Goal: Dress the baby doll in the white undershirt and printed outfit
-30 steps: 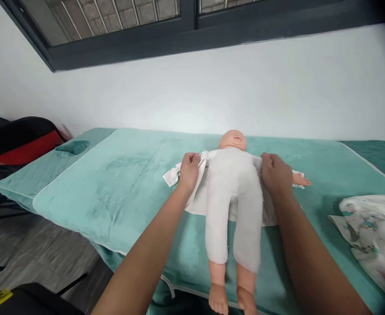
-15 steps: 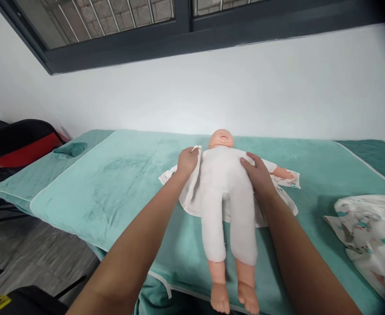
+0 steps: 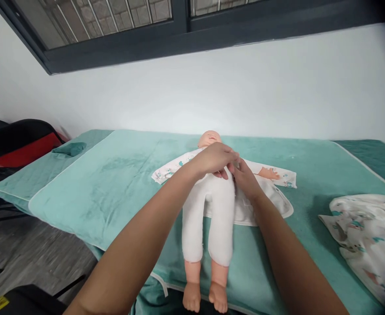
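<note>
A baby doll [image 3: 212, 210] with a white cloth body lies on its back on a teal mat [image 3: 113, 183], head toward the wall and bare feet over the front edge. Under it spreads an open white printed garment [image 3: 271, 199]. My left hand [image 3: 213, 159] lies over the doll's chest with fingers curled, holding the garment's left flap across it. My right hand [image 3: 243, 177] presses on the chest beside it, fingers together against the garment.
A crumpled white printed cloth [image 3: 366, 236] lies at the right edge of the mat. A small folded teal cloth [image 3: 68, 148] sits at the far left corner. Black and red chairs [image 3: 18, 144] stand to the left, over grey floor. A white wall and dark window frame lie behind.
Both hands came in from the doll's sides to meet over its chest; the left pulled the garment flap across. The doll shifted left in view.
</note>
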The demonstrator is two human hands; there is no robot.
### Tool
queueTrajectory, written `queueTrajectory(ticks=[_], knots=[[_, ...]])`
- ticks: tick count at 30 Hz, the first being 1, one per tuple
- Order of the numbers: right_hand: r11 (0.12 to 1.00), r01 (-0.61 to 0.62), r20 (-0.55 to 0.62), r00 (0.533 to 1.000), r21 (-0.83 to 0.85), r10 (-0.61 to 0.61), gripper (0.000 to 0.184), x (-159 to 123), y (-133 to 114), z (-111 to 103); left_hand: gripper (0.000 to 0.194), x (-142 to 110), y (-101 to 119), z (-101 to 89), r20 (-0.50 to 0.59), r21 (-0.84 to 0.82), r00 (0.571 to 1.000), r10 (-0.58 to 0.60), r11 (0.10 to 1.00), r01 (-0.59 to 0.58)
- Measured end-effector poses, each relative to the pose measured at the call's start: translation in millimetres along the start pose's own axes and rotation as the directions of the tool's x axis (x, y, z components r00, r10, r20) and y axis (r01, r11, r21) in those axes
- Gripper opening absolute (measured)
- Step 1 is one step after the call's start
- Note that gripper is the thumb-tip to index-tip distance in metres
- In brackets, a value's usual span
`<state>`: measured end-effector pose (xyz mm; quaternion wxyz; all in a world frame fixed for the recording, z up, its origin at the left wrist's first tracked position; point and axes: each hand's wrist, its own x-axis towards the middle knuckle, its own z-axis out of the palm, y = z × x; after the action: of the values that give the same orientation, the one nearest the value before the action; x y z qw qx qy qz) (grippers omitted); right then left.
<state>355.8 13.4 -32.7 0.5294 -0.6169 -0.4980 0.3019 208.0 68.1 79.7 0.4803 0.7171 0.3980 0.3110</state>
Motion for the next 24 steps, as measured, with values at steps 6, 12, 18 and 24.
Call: queueTrajectory(ticks=[6,12,18,24], knots=[[0.966,-0.073,-0.255,0.967,-0.246,0.008,0.049,1,2,-15,0.017,-32,-15,-19.8,-0.326,0.282,0.92,0.216,0.951,-0.123],[0.867,-0.155,-0.499,0.858,-0.473,-0.119,0.037,9,9,-40,0.017,-91,-66,-18.2,-0.341,0.457,0.901,0.269,0.885,-0.092],[0.856,-0.188,-0.515,0.851,-0.481,-0.103,0.033,14,20,-44,0.039,-117,-26,-18.4,0.115,0.353,0.991,0.066,0.93,-0.103],[0.978,-0.134,-0.649,0.733,0.157,0.204,0.033,28,42,-62,0.034,-104,-7,-11.6,0.108,0.046,0.983,-0.149,0.988,0.144]])
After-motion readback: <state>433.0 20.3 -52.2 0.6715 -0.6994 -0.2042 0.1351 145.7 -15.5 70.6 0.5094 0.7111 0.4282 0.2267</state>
